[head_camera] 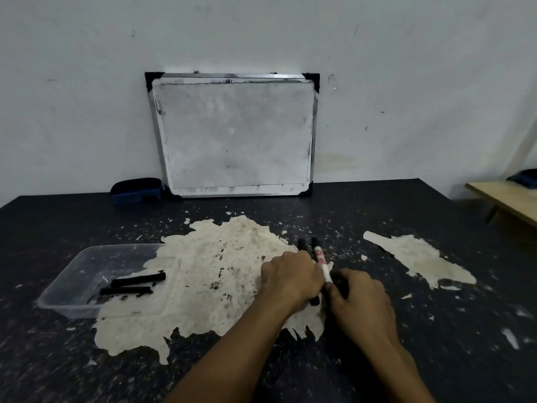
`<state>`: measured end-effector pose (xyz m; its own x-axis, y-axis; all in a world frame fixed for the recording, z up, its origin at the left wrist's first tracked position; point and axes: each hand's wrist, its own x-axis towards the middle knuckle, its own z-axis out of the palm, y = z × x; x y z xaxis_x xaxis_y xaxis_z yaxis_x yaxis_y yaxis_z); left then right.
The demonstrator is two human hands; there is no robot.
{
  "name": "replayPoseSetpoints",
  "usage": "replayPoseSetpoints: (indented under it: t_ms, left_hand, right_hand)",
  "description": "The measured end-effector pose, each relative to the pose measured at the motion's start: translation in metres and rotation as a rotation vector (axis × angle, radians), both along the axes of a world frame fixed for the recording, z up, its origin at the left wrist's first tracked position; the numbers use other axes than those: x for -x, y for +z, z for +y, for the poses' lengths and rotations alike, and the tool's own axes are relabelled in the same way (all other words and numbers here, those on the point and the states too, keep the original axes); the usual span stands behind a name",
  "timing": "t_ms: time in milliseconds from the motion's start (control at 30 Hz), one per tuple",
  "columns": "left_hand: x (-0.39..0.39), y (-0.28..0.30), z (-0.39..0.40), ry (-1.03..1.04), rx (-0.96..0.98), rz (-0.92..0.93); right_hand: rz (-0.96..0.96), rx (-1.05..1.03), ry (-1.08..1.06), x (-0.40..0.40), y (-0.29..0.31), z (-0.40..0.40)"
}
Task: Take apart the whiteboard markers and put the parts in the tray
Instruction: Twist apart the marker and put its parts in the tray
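Note:
Two whiteboard markers lie side by side on the table, black caps pointing away from me. My left hand (290, 276) covers the left marker (302, 245), whose cap alone shows. The right marker (321, 258) has a white barrel with a red label. My right hand (359, 301) is closed around its near black end. A clear plastic tray (72, 303) sits at the left, holding two long black marker parts (139, 280) and a few small black bits.
A small whiteboard (235, 135) leans on the wall at the table's back. A dark blue eraser (136, 189) lies left of it. The black tabletop has large peeled pale patches (203, 280). A wooden bench (505, 199) stands at the right.

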<state>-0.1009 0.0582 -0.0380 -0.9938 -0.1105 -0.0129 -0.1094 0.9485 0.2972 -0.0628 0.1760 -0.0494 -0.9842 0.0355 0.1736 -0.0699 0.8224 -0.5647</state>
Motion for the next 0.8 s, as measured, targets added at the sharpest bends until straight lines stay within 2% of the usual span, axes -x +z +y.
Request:
replayPoseSetpoints:
  t_ms: [600,800]
  left_hand:
    - [-0.005,-0.004,-0.001,-0.021,-0.117,0.003]
    - [-0.021,0.008,-0.022,-0.070,-0.294,-0.002]
  right_hand:
    - [-0.025,0.059,0.002,0.004,-0.004,0.003]
    - [0.015,0.139,0.007,0.003,0.000,0.006]
